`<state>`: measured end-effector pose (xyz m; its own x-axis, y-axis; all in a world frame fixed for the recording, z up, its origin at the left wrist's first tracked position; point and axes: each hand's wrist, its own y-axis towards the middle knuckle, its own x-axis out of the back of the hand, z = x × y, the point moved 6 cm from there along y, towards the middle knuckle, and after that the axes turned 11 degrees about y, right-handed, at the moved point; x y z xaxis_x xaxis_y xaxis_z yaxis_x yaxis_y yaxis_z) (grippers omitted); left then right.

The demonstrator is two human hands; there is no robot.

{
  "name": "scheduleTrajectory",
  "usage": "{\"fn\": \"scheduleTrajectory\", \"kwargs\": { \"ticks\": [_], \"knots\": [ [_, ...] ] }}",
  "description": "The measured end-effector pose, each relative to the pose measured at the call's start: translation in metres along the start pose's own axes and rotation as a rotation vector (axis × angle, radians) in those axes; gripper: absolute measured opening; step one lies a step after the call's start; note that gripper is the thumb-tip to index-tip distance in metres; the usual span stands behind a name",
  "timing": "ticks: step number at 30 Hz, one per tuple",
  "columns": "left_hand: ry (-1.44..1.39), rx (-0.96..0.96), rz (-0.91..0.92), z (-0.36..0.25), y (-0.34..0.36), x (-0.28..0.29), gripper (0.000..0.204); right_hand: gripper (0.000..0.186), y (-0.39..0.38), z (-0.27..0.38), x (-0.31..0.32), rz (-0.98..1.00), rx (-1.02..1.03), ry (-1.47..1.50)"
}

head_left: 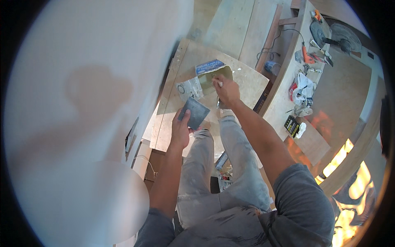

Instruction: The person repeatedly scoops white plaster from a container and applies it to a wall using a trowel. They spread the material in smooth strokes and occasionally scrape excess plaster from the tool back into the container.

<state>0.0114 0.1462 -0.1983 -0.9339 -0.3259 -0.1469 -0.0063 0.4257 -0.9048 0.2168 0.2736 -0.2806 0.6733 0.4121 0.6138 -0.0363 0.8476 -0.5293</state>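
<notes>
My left hand [180, 127] grips a dark grey, flat rectangular plate [194, 114] by its edge, thumb on top and its broad face turned up. My right hand [226, 90] is closed at the mouth of an open container [231, 72] with a blue printed side and a beige inside. A small pale bit shows between the right fingers, but what they hold is mostly hidden. Beside the container, close to the plate, lies a whitish crumpled plastic piece [190, 89]. All of this is over a pale wooden board [173, 111], in front of my knees.
A white wall [82, 49] stands close on the left. On the right, a long bench [284, 86] carries an orange power tool [306, 55], a fan [343, 39], plastic bags [303, 88] and a black-and-yellow box [292, 126]. A blue-and-white cup [272, 67] and a cable lie beside it.
</notes>
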Motion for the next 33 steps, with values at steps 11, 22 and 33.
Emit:
{"fn": "scheduleTrajectory", "kwargs": {
  "ticks": [11,22,33],
  "knots": [
    [0.262,-0.323,-0.149,-0.011,0.038,-0.008,0.035,0.034,-0.007,-0.010,0.002,-0.096,-0.102,0.118],
    [0.269,-0.207,-0.235,0.018,0.086,-0.014,0.035,0.031,-0.082,0.017,0.090,-0.065,-0.066,0.342],
    [0.139,-0.260,-0.236,0.018,0.102,-0.038,0.044,0.027,-0.185,0.073,0.165,-0.006,-0.015,0.565]
  ]
}}
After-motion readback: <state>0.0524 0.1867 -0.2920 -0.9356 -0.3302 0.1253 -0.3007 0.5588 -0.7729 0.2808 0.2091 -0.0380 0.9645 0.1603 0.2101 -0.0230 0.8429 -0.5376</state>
